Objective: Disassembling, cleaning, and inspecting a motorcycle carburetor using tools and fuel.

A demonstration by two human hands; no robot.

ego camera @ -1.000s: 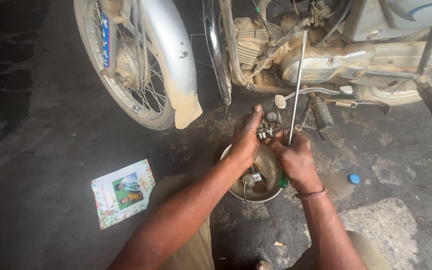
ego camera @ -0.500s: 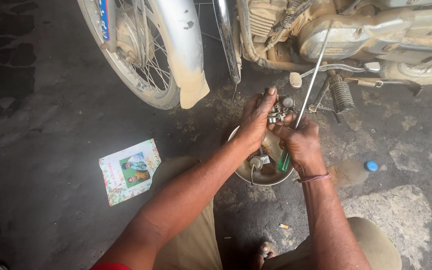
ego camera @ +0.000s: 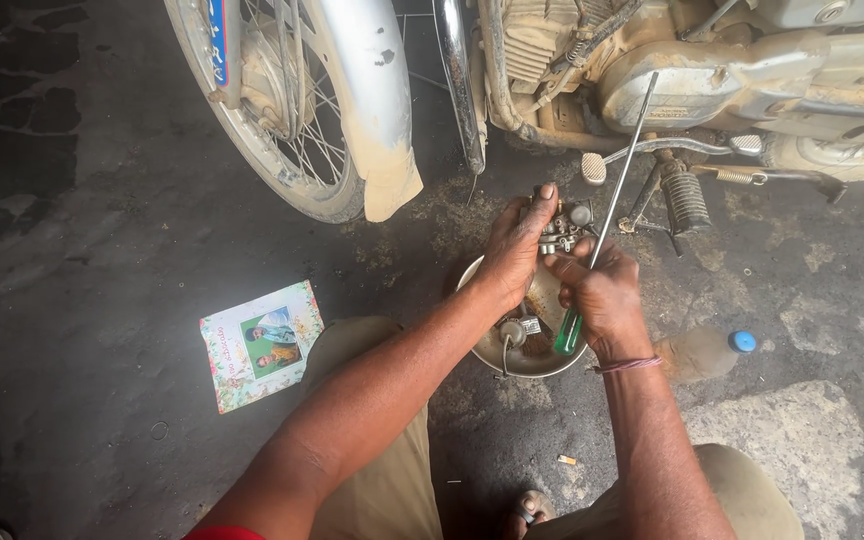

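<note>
On the oily floor [ego camera: 102, 250], a dented metal bowl [ego camera: 497, 350] holding murky liquid and a few small metal parts [ego camera: 517, 330]. Above its far rim, a small metal carburettor [ego camera: 562, 232], gripped by the left hand [ego camera: 514, 250], fingers wrapped over it from the left. Right hand [ego camera: 607, 300] clenched round a green-handled screwdriver [ego camera: 607, 215], shaft tilted up toward the motorcycle engine [ego camera: 692, 75], handle end down over the bowl. Both forearms stretched forward between bent knees. Nearby: plastic bottle [ego camera: 707, 350] with blue cap, printed card [ego camera: 260, 343], front wheel [ego camera: 282, 100].
</note>
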